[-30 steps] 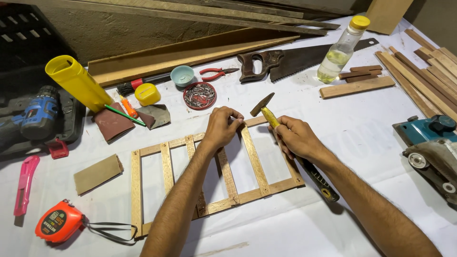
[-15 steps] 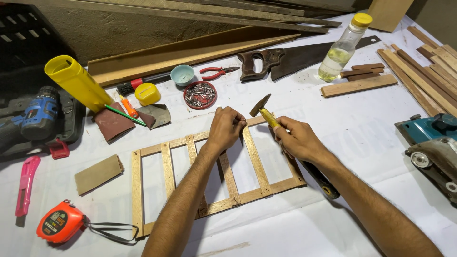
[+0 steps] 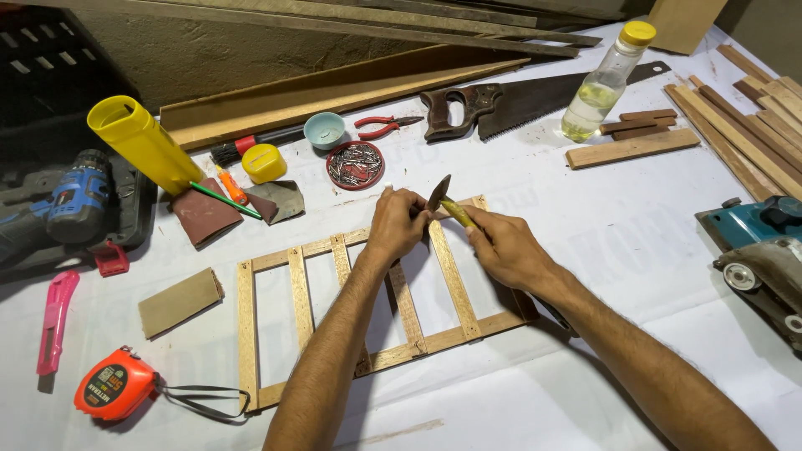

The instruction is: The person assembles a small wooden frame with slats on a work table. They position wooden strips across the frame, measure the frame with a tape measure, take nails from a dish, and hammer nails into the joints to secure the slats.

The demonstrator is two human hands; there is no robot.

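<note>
A small wooden ladder-like frame (image 3: 301, 288) of thin slats lies flat on the white table cover. My left hand (image 3: 397, 224) rests on its top rail with fingers pinched together, as if on a small nail that I cannot see. My right hand (image 3: 501, 246) grips the yellow handle of a hammer (image 3: 444, 200). The hammer's head sits just right of my left fingertips, over the top rail.
A round dish of nails (image 3: 355, 164), red pliers (image 3: 380, 127), a handsaw (image 3: 518, 100) and a bottle (image 3: 603, 79) lie behind the frame. Wood strips (image 3: 752, 125) and a power sander (image 3: 764, 250) are at right. Tape measure (image 3: 117, 384), sandpaper (image 3: 178, 302), a drill (image 3: 67, 200) at left.
The hammer head has come down and left, closer to my left fingertips at the top rail. My left hand has stayed in place.
</note>
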